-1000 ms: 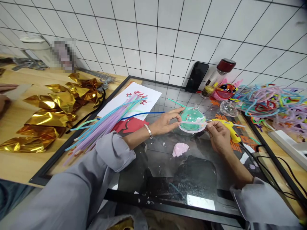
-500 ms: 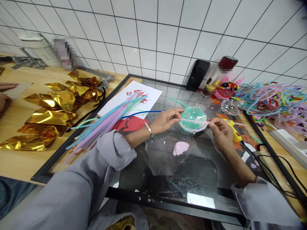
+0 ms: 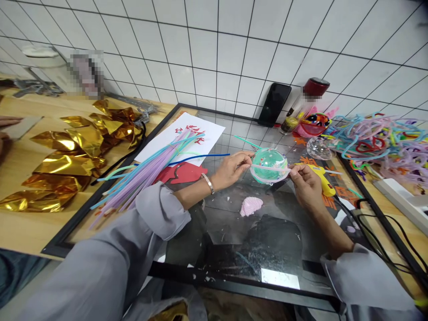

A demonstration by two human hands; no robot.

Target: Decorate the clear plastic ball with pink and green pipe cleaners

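Observation:
A green dome-shaped ball (image 3: 269,164) with a pale rim is held above the glass table (image 3: 234,223) between both hands. A thin pale pink strip (image 3: 267,168) runs across its front. My left hand (image 3: 231,169) pinches the strip's left end against the ball. My right hand (image 3: 305,185) is closed on the strip's right end. A pink shell-shaped piece (image 3: 251,206) lies on the glass just below the ball.
A yellow glue gun (image 3: 320,178) lies behind my right hand, its cable trailing right. Long pastel tubes (image 3: 143,174), white paper (image 3: 182,138) and red cutouts lie left. Gold foil (image 3: 70,156) covers the wooden bench. A phone (image 3: 274,104), a jar, a clear dome (image 3: 319,149) and tangled tubes (image 3: 377,140) sit at the back right.
Both hands and the ball have stayed almost in place, the strip still stretched across the ball. The view shifted slightly.

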